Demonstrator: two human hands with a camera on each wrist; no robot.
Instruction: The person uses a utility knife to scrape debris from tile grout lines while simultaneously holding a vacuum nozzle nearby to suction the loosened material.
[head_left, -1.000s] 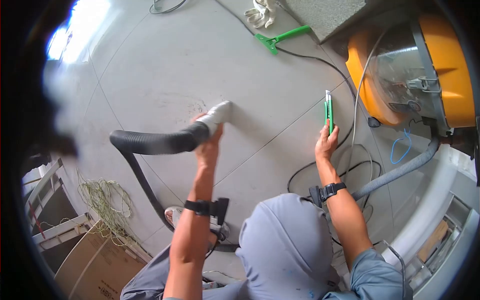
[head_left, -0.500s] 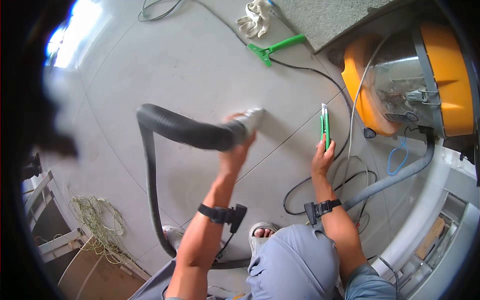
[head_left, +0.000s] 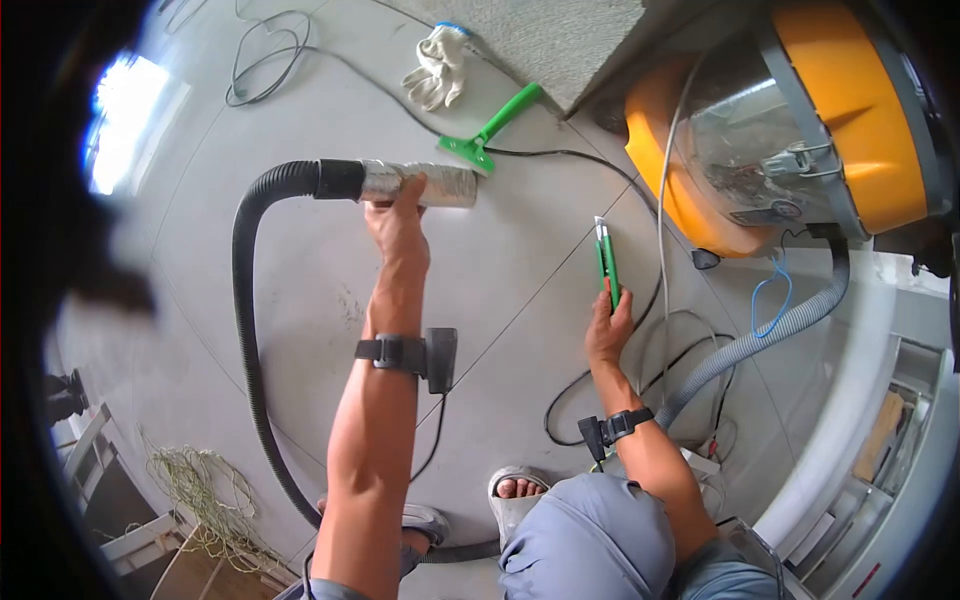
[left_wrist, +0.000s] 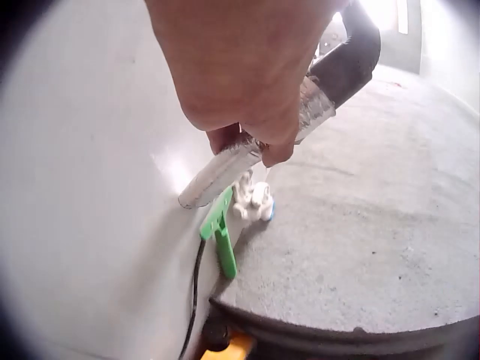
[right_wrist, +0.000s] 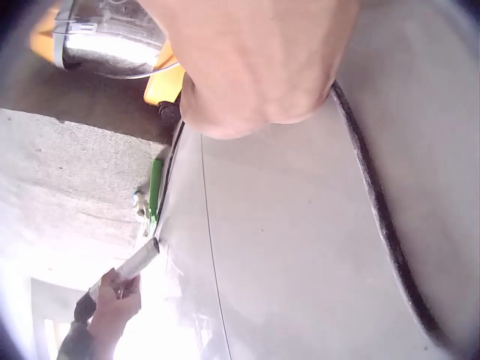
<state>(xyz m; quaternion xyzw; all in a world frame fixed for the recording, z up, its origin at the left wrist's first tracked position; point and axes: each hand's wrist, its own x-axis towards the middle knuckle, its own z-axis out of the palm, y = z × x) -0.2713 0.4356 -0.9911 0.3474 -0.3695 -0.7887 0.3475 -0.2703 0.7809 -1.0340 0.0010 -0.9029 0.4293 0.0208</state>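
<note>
Left hand [head_left: 400, 232] grips the silver tube [head_left: 449, 186], right hand [head_left: 608, 328] grasps the green knife [head_left: 608, 262] (blade [head_left: 600, 226] out!) above the floor [head_left: 490, 290].

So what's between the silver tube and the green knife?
Just bare grey floor with a thin seam in it. The head view shows it: the left hand grips the silver tube, the right hand holds the green knife.

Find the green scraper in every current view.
Head: green scraper at upper middle.
Left wrist: green scraper below centre, slightly left.
Right wrist: green scraper left of centre, seen small.
Shared landmark: the white glove near it.
</note>
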